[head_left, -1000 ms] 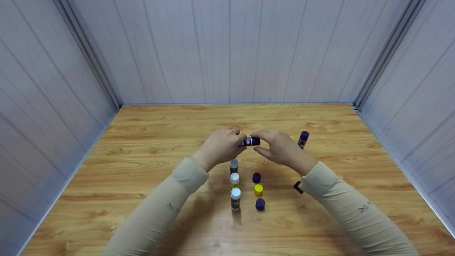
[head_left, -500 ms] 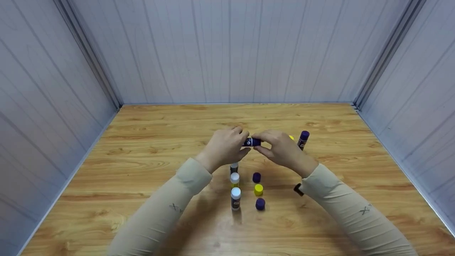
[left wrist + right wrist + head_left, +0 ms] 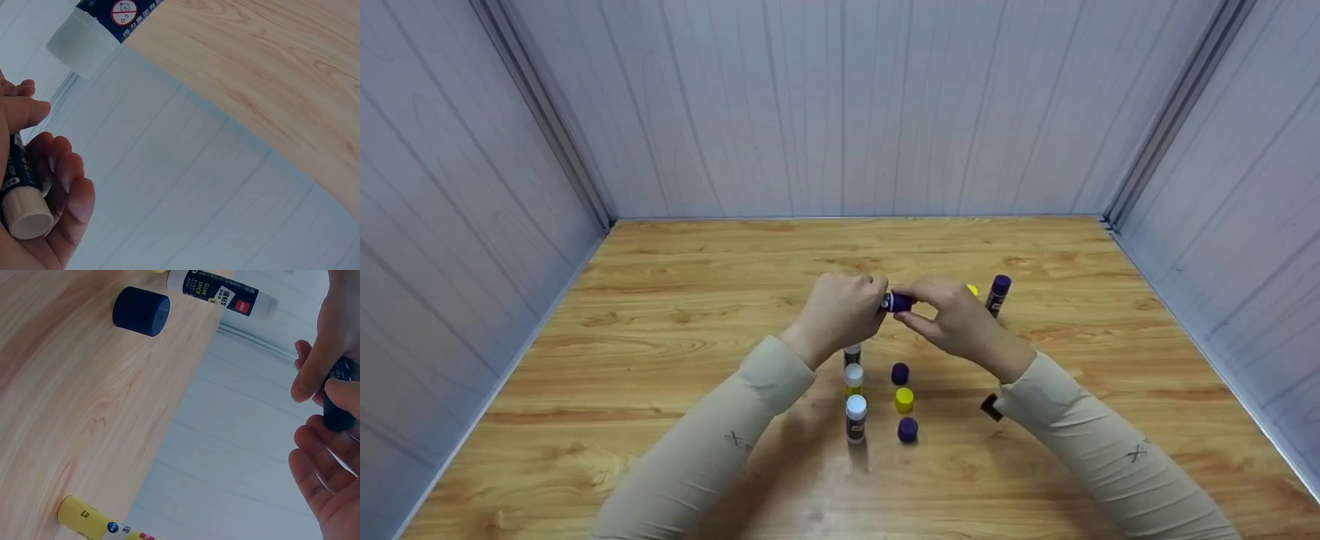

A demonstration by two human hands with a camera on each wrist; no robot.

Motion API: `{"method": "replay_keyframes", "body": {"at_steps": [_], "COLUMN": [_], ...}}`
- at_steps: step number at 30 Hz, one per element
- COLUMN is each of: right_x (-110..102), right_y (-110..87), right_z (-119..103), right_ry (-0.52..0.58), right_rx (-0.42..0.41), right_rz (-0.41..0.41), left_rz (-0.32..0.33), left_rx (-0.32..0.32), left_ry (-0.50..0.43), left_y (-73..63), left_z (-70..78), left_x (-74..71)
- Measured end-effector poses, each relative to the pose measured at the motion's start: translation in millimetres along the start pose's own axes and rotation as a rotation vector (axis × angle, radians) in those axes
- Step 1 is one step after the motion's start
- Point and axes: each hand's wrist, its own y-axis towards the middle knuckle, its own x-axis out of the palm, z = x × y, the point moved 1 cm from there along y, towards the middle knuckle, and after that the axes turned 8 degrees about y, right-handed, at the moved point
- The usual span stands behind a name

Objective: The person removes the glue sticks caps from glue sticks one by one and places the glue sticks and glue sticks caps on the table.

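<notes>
Above the table, my left hand [image 3: 841, 311] grips the body of a dark blue glue stick [image 3: 21, 163], its pale base pointing out of the palm in the left wrist view. My right hand [image 3: 952, 319] pinches the dark cap [image 3: 901, 302] between thumb and forefinger. Cap and body appear joined, and the fingers hide much of the stick. Below the hands, uncapped glue sticks stand in a column: a dark one [image 3: 852, 355], a yellow one [image 3: 853, 380] and another dark one [image 3: 856, 421]. Beside them are a purple cap [image 3: 900, 373], a yellow cap [image 3: 904, 400] and another purple cap [image 3: 907, 430].
A capped purple glue stick [image 3: 997, 296] stands beyond my right hand. Next to it, a yellow glue stick [image 3: 90, 517] is mostly hidden in the head view. A small black object [image 3: 992, 407] shows beside my right cuff. Pale panels [image 3: 840, 112] wall the wooden table.
My left hand has shifted right, toward the cap, so less of the glue stick's body shows between the hands. My right hand has moved slightly and stays at the cap. The standing items are unmoved.
</notes>
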Motion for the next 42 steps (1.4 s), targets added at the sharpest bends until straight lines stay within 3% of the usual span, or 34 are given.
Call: {"method": "replay_keyframes", "body": {"at_steps": [10, 22, 28, 32, 37, 42], "right_x": [1, 0, -3, -9, -20, -22], "right_y": [-1.1, -1.5, -2.6, -7.2, -20.5, -25.5], "right_z": [-3, -3, -3, 2, 15, 22], "right_ry": [0.000, 0.007, -0.025, -0.081, -0.140, -0.142], "right_rx": [-0.037, -0.069, -0.092, -0.089, -0.040, -0.042], "right_rz": [0.011, 0.009, 0.005, 0.017, 0.064, 0.045], "left_rz": [0.035, -0.023, -0.092, -0.146, -0.185, -0.189], "left_rx": [0.013, 0.004, 0.011, -0.016, -0.122, -0.141], "left_ry": [-0.003, -0.059, -0.102, -0.151, -0.202, -0.242], "left_y": [-0.8, -0.3, 1.3, -2.0, -12.8, -17.5], "left_z": [-0.6, -1.6, -3.5, -16.1, -40.5, -51.6], "left_x": [-2.1, -3.4, -4.7, -0.7, 4.7, 5.5]}}
